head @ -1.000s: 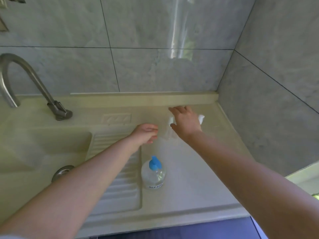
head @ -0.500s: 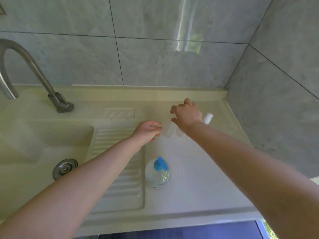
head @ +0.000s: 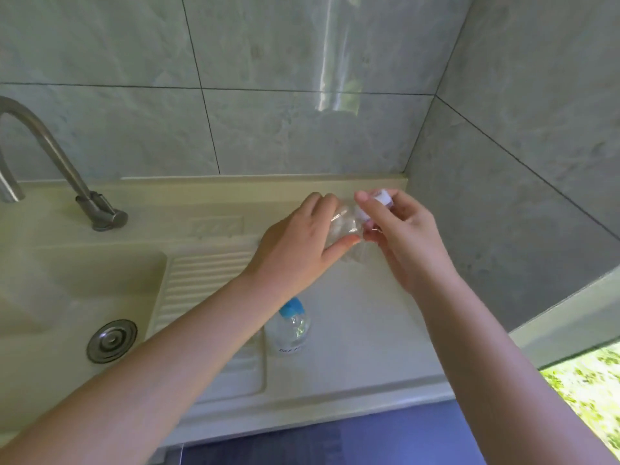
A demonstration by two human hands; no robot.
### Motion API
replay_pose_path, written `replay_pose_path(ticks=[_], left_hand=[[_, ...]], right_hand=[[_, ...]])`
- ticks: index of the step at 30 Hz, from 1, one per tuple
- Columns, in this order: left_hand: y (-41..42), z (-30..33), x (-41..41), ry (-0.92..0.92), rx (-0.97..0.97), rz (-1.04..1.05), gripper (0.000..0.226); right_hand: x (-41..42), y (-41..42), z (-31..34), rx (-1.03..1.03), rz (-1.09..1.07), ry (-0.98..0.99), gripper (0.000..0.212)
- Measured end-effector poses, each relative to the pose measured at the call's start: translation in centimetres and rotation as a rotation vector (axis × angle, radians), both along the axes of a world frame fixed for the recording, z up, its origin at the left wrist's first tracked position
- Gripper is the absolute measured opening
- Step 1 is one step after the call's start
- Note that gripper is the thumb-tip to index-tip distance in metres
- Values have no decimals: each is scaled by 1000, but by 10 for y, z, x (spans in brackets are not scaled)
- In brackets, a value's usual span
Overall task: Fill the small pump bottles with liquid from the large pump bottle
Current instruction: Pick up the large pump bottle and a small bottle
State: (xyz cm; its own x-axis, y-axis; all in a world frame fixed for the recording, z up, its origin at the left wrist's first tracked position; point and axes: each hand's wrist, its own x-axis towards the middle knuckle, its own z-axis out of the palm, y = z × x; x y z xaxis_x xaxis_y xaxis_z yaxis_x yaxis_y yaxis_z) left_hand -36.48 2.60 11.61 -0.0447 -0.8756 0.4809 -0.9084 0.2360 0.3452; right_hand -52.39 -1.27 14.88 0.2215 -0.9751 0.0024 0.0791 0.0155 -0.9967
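A small clear pump bottle [head: 345, 223] is held above the counter, tilted with its white pump top toward the right. My left hand [head: 298, 243] grips its clear body between thumb and fingers. My right hand [head: 399, 236] pinches the white pump top [head: 382, 198] at the bottle's neck. The large clear pump bottle [head: 291, 330] with a blue pump head stands upright on the counter below my left wrist. Another clear small bottle seems to stand on the counter just beneath my hands, mostly hidden.
A cream sink unit [head: 352, 364] has a ribbed drainboard [head: 208, 280], a basin with a metal drain [head: 111, 340] at the left and a steel tap [head: 50, 156]. Grey tiled walls close in behind and at the right.
Both hands have lifted a small bottle off the counter. My left hand now grips its body and my right hand has moved onto its pump top.
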Motion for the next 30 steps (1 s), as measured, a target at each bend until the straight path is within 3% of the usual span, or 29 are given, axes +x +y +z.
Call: replay_pose_path(ticks=[5, 12, 15, 21, 26, 30], left_hand=[[38, -17, -28, 15, 4, -9, 47], [69, -39, -41, 421, 201, -74, 34], [75, -48, -42, 585, 260, -93, 28], [87, -50, -50, 588, 257, -78, 26], [89, -51, -48, 596, 264, -56, 25], [90, -51, -48, 598, 260, -62, 22]], right_hand=[[-16, 30, -10, 128, -87, 8, 27], [-32, 44, -25, 123, 95, 59, 11], [-37, 46, -21, 171, 227, 62, 28], [-24, 60, -30, 98, 38, 320, 64], [-29, 61, -34, 64, 86, 158, 45], [-34, 59, -31, 155, 194, 64, 53]])
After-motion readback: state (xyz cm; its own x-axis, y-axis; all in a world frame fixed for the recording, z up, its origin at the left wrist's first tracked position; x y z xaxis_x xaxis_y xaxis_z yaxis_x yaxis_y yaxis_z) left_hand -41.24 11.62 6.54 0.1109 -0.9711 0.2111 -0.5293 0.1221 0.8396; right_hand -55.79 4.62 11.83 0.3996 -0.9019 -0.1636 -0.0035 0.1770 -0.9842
